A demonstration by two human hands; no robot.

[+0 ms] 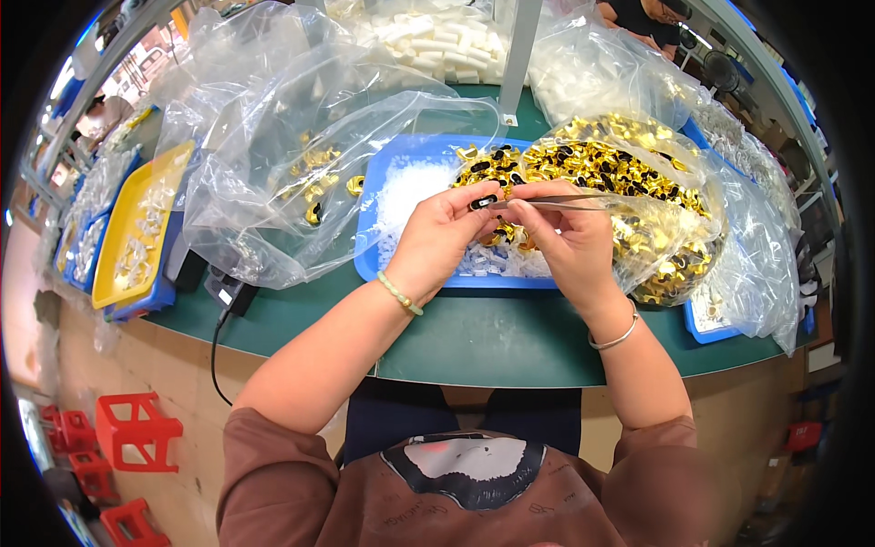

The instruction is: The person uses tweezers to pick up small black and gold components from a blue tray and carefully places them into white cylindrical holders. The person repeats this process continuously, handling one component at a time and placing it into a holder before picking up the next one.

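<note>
Over a blue tray (437, 281), both hands meet close together. Between the thumb and fingers of my left hand (436, 228) is a small black oval part (484, 202) with a light centre. My right hand (572, 239) pinches metal tweezers (561, 202), whose tips reach the black part. Small clear plastic pieces (410, 196) fill the left side of the tray and its front. Gold and black curved parts (492, 169) lie at its back, spilling from a clear bag (629, 178) on the right. My fingers partly hide the pieces beneath them.
Large clear bags (264, 173) stand at the left on the green table (456, 337), some gold parts inside. White tubular pieces (447, 46) are heaped behind. A yellow tray (114, 264) is far left, near a black adapter (228, 290) with a cable. Red stools (137, 433) stand on the floor.
</note>
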